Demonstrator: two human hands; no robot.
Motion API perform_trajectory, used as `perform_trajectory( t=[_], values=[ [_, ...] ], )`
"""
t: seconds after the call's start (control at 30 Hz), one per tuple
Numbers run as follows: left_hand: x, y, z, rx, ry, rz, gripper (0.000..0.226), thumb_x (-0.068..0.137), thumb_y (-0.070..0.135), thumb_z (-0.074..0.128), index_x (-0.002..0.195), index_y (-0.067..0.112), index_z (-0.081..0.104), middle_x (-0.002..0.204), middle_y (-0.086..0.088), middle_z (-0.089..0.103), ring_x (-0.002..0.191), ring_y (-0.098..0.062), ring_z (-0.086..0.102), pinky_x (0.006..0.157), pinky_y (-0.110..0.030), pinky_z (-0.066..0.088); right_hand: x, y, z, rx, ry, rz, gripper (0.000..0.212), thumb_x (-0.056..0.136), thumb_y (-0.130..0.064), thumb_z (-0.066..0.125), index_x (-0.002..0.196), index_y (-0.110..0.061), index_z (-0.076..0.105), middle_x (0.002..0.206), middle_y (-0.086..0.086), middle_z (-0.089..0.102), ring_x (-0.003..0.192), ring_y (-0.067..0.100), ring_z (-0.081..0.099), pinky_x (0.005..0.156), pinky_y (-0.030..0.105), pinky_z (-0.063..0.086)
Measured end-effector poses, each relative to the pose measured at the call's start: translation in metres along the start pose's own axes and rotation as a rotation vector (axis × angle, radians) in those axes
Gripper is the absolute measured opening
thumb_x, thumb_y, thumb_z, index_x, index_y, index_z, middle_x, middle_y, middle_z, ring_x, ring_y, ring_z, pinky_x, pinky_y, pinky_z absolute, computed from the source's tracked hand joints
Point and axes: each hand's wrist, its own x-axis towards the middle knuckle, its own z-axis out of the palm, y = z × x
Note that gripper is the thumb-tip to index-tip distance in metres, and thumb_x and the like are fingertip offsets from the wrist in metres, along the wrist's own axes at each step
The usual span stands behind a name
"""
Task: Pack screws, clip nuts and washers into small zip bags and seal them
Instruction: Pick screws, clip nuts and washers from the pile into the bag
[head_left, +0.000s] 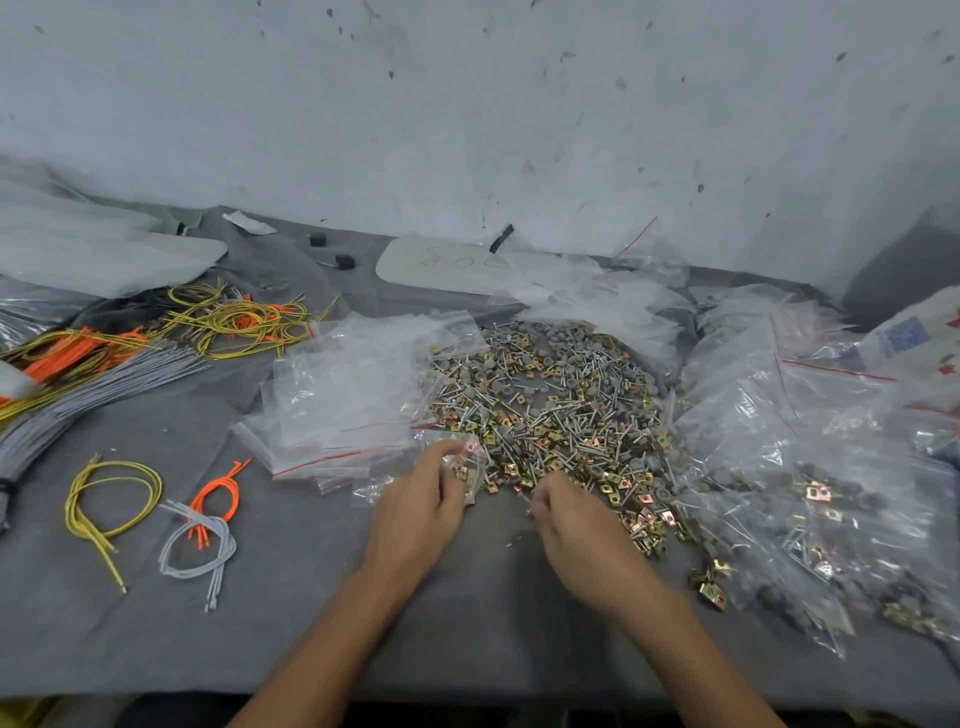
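We grip the limp, slippery zip bag (470, 467) by its mouth in the left hand (423, 501) beside the hardware pile (561, 405) on the worktop (291, 597); the right hand (571, 519) curls there, contents indiscernible, and these small, hard parts want a fingertip pinch

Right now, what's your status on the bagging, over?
Left hand grips small zip bag, a few clip nuts inside. Right hand at hardware pile edge, grasp unclear. Nothing between hand and bag.
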Motion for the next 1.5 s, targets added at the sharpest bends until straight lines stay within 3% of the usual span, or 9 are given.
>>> perform_trajectory(
  t=[0.13, 0.3, 0.47, 0.6, 0.7, 0.9, 1.13, 1.37, 1.5],
  values=[
    [-0.001, 0.001, 0.0, 0.004, -0.005, 0.001, 0.03, 0.098, 0.026, 0.048, 0.125, 0.04, 0.049, 0.08, 0.005, 0.069, 0.082, -0.024, 0.066, 0.075, -0.042, 0.052, 0.023, -0.032, 0.005, 0.105, 0.019, -0.057, 0.011, 0.105, -0.025, 0.045, 0.094, -0.022, 0.046, 0.08, -0.007, 0.055, 0.073, 0.014, 0.052, 0.065, 0.035, 0.035],
    [-0.002, 0.002, 0.0, -0.024, 0.009, 0.022, 0.027, 0.099, 0.028, 0.045, 0.123, 0.041, 0.05, 0.088, 0.006, 0.072, 0.09, -0.025, 0.068, 0.076, -0.04, 0.052, 0.049, -0.049, 0.016, -0.037, 0.075, -0.064, 0.016, 0.105, -0.021, 0.043, 0.108, -0.008, 0.054, 0.106, 0.009, 0.06, 0.095, 0.028, 0.057, 0.08, 0.037, 0.04],
    [-0.004, 0.002, -0.001, -0.071, 0.034, 0.039, 0.04, 0.092, 0.045, 0.028, 0.124, 0.04, 0.052, 0.099, 0.008, 0.073, 0.09, -0.021, 0.068, 0.076, -0.038, 0.053, 0.046, -0.048, 0.027, 0.012, 0.141, -0.135, 0.019, 0.105, -0.023, 0.048, 0.117, -0.014, 0.06, 0.114, 0.006, 0.061, 0.103, 0.026, 0.058, 0.089, 0.043, 0.047],
    [-0.002, 0.0, 0.0, -0.057, 0.039, 0.058, 0.029, 0.1, 0.035, 0.04, 0.126, 0.04, 0.053, 0.089, 0.014, 0.071, 0.082, -0.01, 0.066, 0.073, -0.035, 0.053, 0.028, -0.035, 0.026, 0.293, 0.185, -0.172, 0.024, 0.101, -0.016, 0.055, 0.124, -0.022, 0.061, 0.116, -0.007, 0.067, 0.106, 0.01, 0.063, 0.092, 0.029, 0.05],
    [-0.002, -0.001, 0.002, -0.035, 0.049, 0.059, 0.032, 0.1, 0.024, 0.049, 0.127, 0.041, 0.054, 0.067, 0.015, 0.06, 0.064, -0.004, 0.057, 0.061, -0.033, 0.045, 0.018, -0.004, 0.004, 0.225, 0.246, -0.105, 0.019, 0.099, -0.016, 0.058, 0.113, -0.028, 0.066, 0.109, -0.013, 0.064, 0.095, 0.005, 0.06, 0.087, 0.028, 0.05],
    [-0.002, 0.001, 0.001, -0.036, 0.05, 0.051, 0.034, 0.097, 0.023, 0.048, 0.126, 0.037, 0.058, 0.057, 0.011, 0.054, 0.057, -0.006, 0.053, 0.055, -0.032, 0.036, 0.02, 0.055, -0.049, -0.051, 0.104, 0.142, 0.013, 0.099, -0.025, 0.059, 0.1, -0.036, 0.066, 0.103, -0.016, 0.059, 0.095, 0.006, 0.06, 0.082, 0.029, 0.048],
    [-0.002, 0.002, -0.001, -0.021, 0.022, 0.043, 0.034, 0.098, 0.019, 0.051, 0.126, 0.037, 0.057, 0.059, 0.011, 0.055, 0.059, -0.008, 0.054, 0.057, -0.036, 0.043, 0.043, 0.047, -0.039, -0.111, -0.087, 0.024, 0.013, 0.098, -0.033, 0.06, 0.108, -0.032, 0.069, 0.104, -0.012, 0.057, 0.098, 0.01, 0.058, 0.088, 0.033, 0.048],
    [-0.002, 0.005, -0.003, -0.02, 0.004, 0.047, 0.039, 0.093, 0.03, 0.042, 0.127, 0.032, 0.059, 0.065, 0.006, 0.058, 0.068, -0.021, 0.06, 0.066, -0.041, 0.05, 0.052, 0.052, -0.036, -0.29, -0.194, -0.019, 0.036, 0.095, -0.006, 0.051, 0.119, -0.03, 0.063, 0.12, -0.003, 0.058, 0.115, 0.02, 0.052, 0.096, 0.039, 0.046],
    [-0.002, 0.005, -0.003, -0.015, 0.009, 0.042, 0.037, 0.094, 0.03, 0.042, 0.127, 0.034, 0.058, 0.072, 0.004, 0.065, 0.073, -0.021, 0.062, 0.068, -0.04, 0.05, 0.052, 0.056, -0.04, -0.366, -0.195, -0.104, 0.028, 0.098, -0.013, 0.055, 0.119, -0.031, 0.061, 0.117, -0.006, 0.057, 0.112, 0.017, 0.052, 0.091, 0.036, 0.048]
  ],
)
